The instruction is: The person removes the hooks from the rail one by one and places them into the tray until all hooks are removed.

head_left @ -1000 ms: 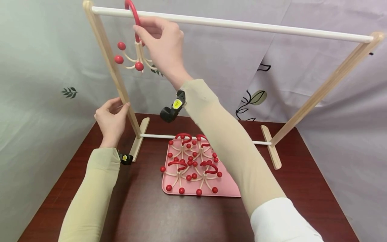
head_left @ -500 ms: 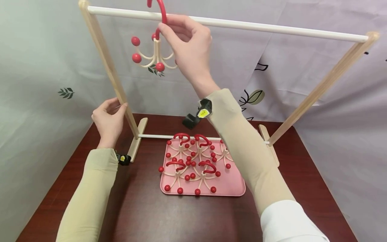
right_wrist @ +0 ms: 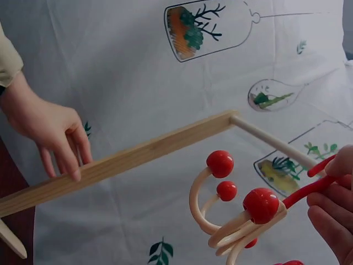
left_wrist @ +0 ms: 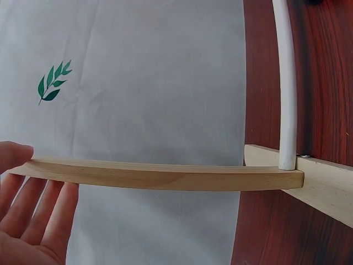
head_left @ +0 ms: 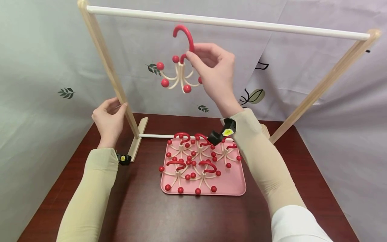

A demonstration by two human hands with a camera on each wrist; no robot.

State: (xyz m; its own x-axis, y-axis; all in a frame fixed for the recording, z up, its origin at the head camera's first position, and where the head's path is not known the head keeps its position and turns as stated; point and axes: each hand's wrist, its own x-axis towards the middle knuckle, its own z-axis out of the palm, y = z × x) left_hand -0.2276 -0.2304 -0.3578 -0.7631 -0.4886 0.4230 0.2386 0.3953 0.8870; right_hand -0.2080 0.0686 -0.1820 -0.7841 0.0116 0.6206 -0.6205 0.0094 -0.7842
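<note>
My right hand [head_left: 216, 69] pinches the red hook of a multi-arm hook hanger [head_left: 180, 70], with pale curved arms tipped by red balls. It hangs below and apart from the white top bar [head_left: 229, 23] of a wooden rack. The right wrist view shows this hanger [right_wrist: 261, 206] close up, the right hand [right_wrist: 331, 215] at its red hook. My left hand [head_left: 110, 119] grips the rack's left post [head_left: 105, 62] low down. In the left wrist view, thumb and fingers of the left hand [left_wrist: 41, 215] lie on opposite sides of the post [left_wrist: 165, 176].
A pink tray [head_left: 226, 185] on the dark table [head_left: 181, 218] bears several similar hangers [head_left: 204, 173], standing with red hooks up. The rack's right post [head_left: 326, 84] rises at the right. A white lower bar [head_left: 157, 136] runs behind the tray. Patterned cloth hangs behind.
The right hand has carried the hanger rightward from near the left post, then down from the top bar's level to below it. The left hand has stayed on the post.
</note>
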